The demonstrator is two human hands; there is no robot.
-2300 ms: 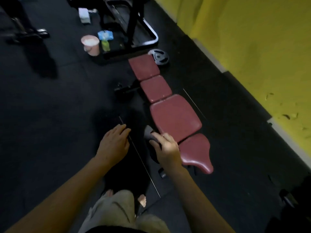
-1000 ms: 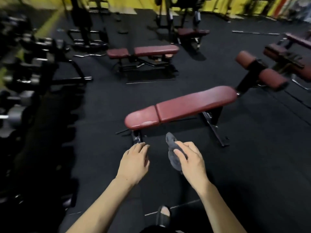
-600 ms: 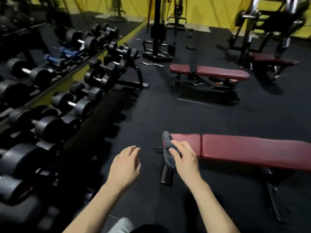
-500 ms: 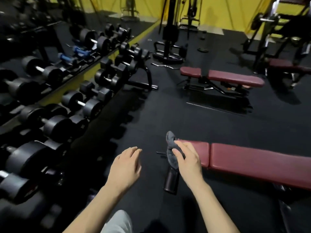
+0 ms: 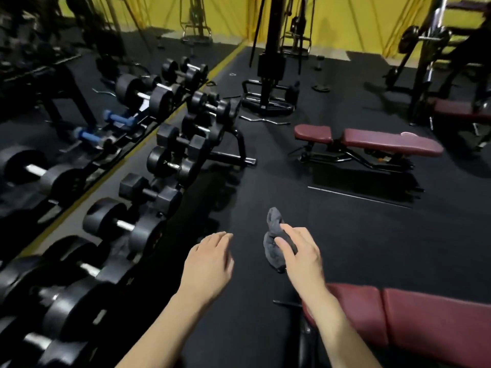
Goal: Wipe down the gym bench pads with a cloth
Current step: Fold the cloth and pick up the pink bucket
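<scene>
The person's right hand (image 5: pixel 301 257) is held out over the black rubber floor (image 5: pixel 358 235), its grip closed round a dark grey cloth (image 5: pixel 273 237) that is bunched up, one end poking above the fingers and the rest hanging below the thumb. The left hand (image 5: pixel 210 261) floats just beside it, palm down, fingers relaxed and together, holding nothing.

The cloth is in the air, not touching any pad. Under the right forearm, at the near right, lies a bench with maroon pads (image 5: pixel 414 322), a short seat section and a longer one meeting at a seam. Farther off on the right stands a second maroon bench (image 5: pixel 372 140) on a black frame, well apart from the hands, with a thin bar (image 5: pixel 358 197) lying on the floor in front of it.

Along the left runs a rack of black dumbbells (image 5: pixel 148 197), backed by what looks like a mirror, though the blur there makes that hard to be sure of. A black cable machine (image 5: pixel 268 75) stands at the far middle, against a yellow wall (image 5: pixel 358 19).
</scene>
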